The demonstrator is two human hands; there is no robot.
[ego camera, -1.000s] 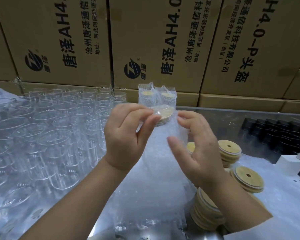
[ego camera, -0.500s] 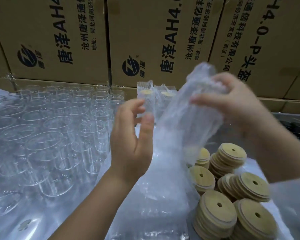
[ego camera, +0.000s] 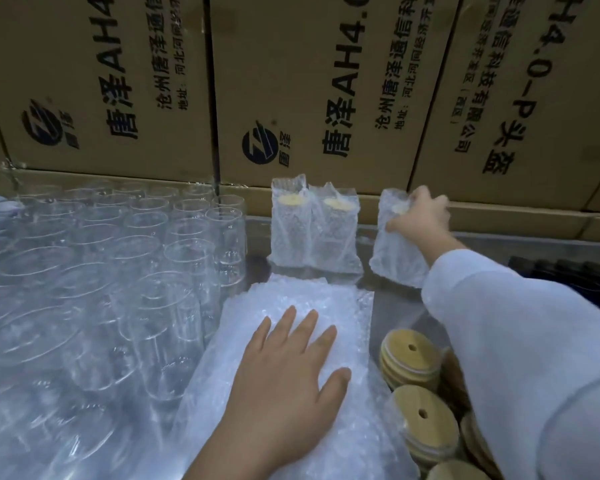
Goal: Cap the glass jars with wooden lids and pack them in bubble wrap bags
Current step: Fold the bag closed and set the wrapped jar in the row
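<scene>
bubble-wrapped jar point(ego camera: 397, 261) at the back of the worktop point(ego camera: 392, 303), just right of two packed jars point(ego camera: 312, 233); likely placed to extend that row along the cardboard boxes point(ego camera: 326, 81). right hand point(ego camera: 418, 214): grip clamped round its upper part; jar leans slightly, not yet released. left hand point(ego camera: 288, 368): fingers straight, flat on the bubble wrap bags point(ego camera: 343, 306), probably pinning the stack. glass jars point(ego camera: 118, 254) left, wooden lids point(ego camera: 411, 355) right.

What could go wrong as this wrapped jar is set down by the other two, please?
The right hand grips the wrapped jar near its top only; let go off-balance, it may topple onto the two packed jars. The sleeve hangs over the wooden lids, so pulling back could scatter a stack. The left hand presses on possibly slippery bubble wrap bags beside the bare glass jars.
</scene>
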